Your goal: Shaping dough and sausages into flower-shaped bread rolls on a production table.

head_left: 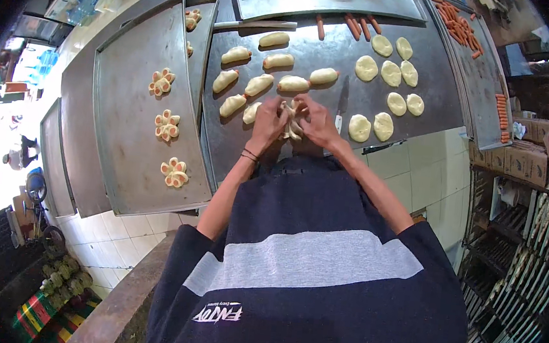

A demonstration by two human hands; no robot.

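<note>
At the counter's middle, the left hand point(269, 122) and right hand point(315, 121) pinch one dough piece point(290, 122) between closed fingers. Toward nine o'clock, a metal tray point(122, 125) holds three flower-shaped sausage buns point(167, 125); toward twelve o'clock lie rolled dough pieces point(259, 84).

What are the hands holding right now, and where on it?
Both the left hand and right hand pinch one dough piece between them, from opposite sides.

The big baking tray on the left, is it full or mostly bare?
Mostly bare. The baking tray holds only three flower-shaped dough pieces in a line down its middle; the rest is bare metal.
</note>
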